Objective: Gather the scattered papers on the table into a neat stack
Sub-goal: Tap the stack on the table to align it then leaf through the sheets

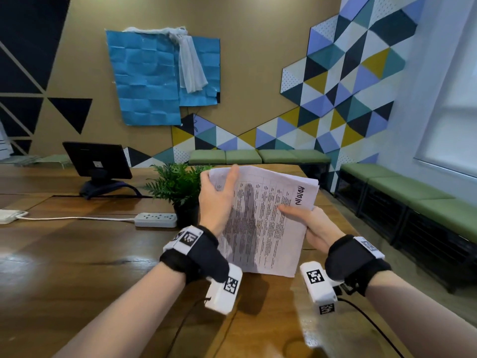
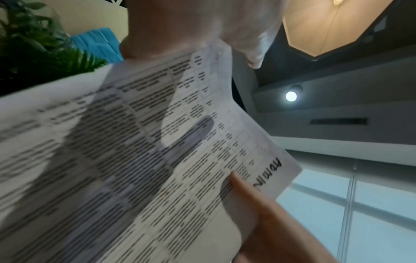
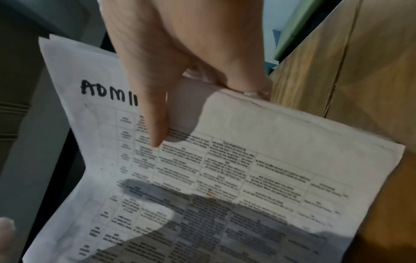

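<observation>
An office meeting room or lounge: a long wooden surface (image 1: 77, 254) carries a monitor (image 1: 96, 161) at left of the frame, a power strip (image 1: 156, 219) and a potted fern (image 1: 178, 184); green cushioned benches (image 1: 258, 156) line walls with geometric triangle panels (image 1: 348, 86).

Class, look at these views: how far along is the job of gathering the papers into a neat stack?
Done: no loose sheets show on the wooden table; the printed papers are together in one bundle. In hand: the left hand grips its far corner and the right hand pinches its right edge, holding it above the table. Left: the far edges still sit unevenly, so squaring up and laying it down remain.
</observation>
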`<state>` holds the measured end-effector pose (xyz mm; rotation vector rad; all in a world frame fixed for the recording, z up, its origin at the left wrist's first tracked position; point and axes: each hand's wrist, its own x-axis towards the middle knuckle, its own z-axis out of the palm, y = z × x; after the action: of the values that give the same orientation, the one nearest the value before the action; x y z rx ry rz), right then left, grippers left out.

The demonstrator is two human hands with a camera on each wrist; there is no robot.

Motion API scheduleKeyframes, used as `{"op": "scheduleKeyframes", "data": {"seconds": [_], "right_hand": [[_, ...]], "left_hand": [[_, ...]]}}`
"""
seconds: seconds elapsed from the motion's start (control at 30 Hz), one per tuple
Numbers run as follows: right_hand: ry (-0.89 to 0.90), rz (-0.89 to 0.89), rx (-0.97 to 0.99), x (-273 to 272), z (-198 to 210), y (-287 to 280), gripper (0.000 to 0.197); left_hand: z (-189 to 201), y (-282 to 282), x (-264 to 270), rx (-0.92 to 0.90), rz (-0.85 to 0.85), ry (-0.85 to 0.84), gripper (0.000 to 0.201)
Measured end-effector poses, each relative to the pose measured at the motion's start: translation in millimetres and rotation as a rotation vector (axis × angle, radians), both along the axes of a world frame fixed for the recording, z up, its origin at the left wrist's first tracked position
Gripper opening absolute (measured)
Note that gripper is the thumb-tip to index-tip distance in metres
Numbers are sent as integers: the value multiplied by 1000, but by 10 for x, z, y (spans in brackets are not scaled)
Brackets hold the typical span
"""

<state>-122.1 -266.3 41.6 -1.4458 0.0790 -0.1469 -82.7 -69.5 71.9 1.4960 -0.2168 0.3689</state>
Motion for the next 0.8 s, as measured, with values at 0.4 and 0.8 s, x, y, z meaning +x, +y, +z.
{"op": "scheduleKeyframes", "data": {"seconds": [0.4, 0.8], "right_hand": [[28, 31, 10, 11, 17, 20, 32], [-10, -24, 8, 40, -8, 62, 35]], "left_hand": [[165, -46, 305, -47, 153, 141, 22], [14, -28, 261, 99, 68, -23, 69]]}}
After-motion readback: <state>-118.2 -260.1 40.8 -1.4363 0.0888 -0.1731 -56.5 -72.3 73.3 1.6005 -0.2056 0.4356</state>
